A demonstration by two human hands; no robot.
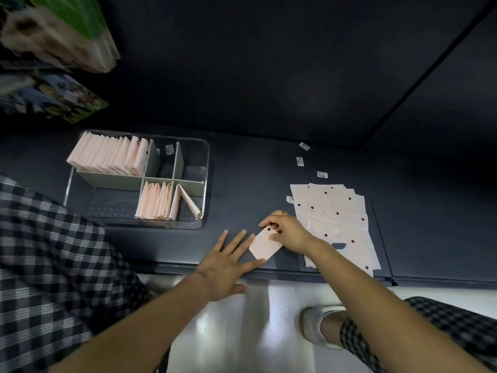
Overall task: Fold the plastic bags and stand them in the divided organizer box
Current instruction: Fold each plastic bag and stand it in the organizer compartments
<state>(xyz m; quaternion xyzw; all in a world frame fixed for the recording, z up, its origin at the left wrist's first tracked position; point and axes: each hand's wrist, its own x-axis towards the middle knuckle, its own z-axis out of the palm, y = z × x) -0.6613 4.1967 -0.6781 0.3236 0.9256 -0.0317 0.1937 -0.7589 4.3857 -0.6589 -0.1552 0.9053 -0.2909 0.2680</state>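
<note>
Folded bags (107,157) stand in our organizer box (204,184) at left; our left hand (226,265) lies flat, fingers spread, beside the folded bag (265,244) our right hand (287,232) pinches, with flat bags (338,211) stacked just right.

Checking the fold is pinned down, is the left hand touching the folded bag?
Touching. The head view shows the left hand lying flat, its fingers against the edge of the folded bag.

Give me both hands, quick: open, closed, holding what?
Left hand: open, fingers spread flat on the dark surface, fingertips at the folded bag.
Right hand: closed, pinching the folded bag's top edge.
</note>
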